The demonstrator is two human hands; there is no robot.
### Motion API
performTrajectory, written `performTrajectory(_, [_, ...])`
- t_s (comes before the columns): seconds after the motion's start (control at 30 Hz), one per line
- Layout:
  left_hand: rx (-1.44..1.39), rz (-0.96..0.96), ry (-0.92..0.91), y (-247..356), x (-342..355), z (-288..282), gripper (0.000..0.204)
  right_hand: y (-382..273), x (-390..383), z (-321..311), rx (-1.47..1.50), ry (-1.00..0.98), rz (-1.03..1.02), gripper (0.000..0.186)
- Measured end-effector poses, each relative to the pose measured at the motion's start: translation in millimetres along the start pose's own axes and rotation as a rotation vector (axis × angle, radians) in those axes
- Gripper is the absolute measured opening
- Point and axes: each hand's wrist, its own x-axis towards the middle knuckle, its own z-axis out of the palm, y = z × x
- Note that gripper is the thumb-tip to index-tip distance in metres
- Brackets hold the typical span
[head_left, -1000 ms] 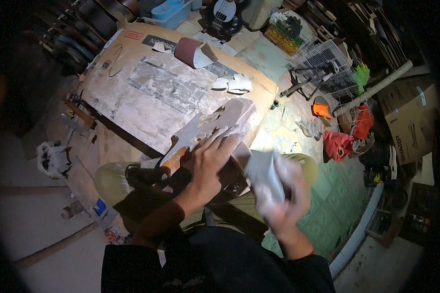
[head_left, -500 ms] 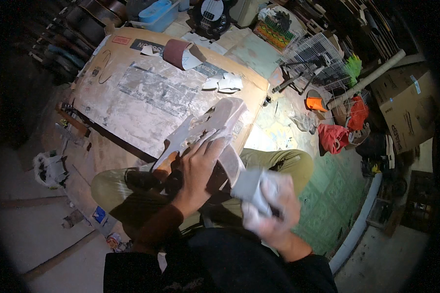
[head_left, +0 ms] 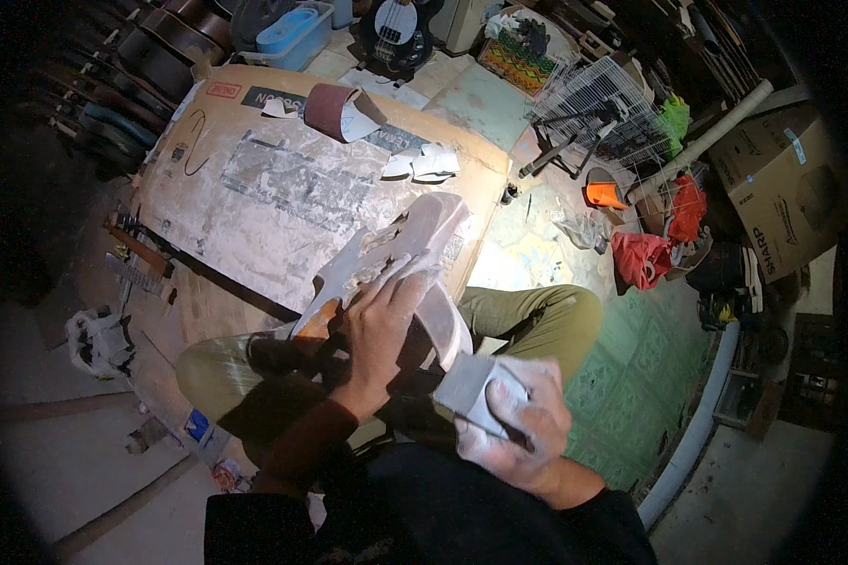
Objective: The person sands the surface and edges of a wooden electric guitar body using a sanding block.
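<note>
A dusty electric guitar body (head_left: pixel 438 221) rests tilted across my lap, with cut-outs in its face and pale dust over it. My left hand (head_left: pixel 383 325) is closed over its near side, fingers bent across the face. Held in my right hand (head_left: pixel 532 424) is a grey sanding block (head_left: pixel 471 388), which looks wrapped in sandpaper. The thumb presses on the block's top and the other fingers curl round it. The block is at the near right edge of the body; whether it touches there, I cannot tell.
A dusty flattened cardboard sheet (head_left: pixel 198 202) lies ahead, bearing a curled brown sandpaper piece (head_left: pixel 328 111) and torn paper (head_left: pixel 433 164). A wire rack (head_left: pixel 598 104), red bags (head_left: pixel 643 259) and a cardboard box (head_left: pixel 787 202) are at right. A dark guitar (head_left: pixel 396 47) lies beyond.
My right hand has drawn the sanding block slightly left and toward me, and it is less blurred. My left hand and the guitar body keep almost the same place.
</note>
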Motion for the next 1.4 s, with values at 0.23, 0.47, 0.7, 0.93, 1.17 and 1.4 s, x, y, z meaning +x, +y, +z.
performTrajectory(0.23, [-0.046, 0.042, -0.016, 0, 6, -5, 0.04, 0, -1, 1, 0.018, 0.0, 0.004, 0.057])
performTrajectory(0.47, [-0.083, 0.032, -0.056, 4, 5, -15, 0.037, 6, 2, 12, 0.08, 0.089, 0.141, 0.053])
performTrajectory(0.7, [-0.009, 0.043, -0.054, 2, -1, -10, 0.036, 15, 21, 22, 0.178, 0.234, 0.439, 0.04])
performTrajectory(0.93, [-0.071, -0.042, -0.144, 15, 5, -16, 0.039, 21, 17, 19, 0.14, 0.224, 0.457, 0.04])
performTrajectory(1.17, [-0.151, -0.084, -0.088, 6, 1, -19, 0.038, 48, 34, 34, 0.375, 0.07, 0.536, 0.045])
performTrajectory(1.4, [-0.133, -0.078, -0.079, -5, 1, -20, 0.04, 60, -1, 27, 0.681, 0.314, 0.779, 0.044])
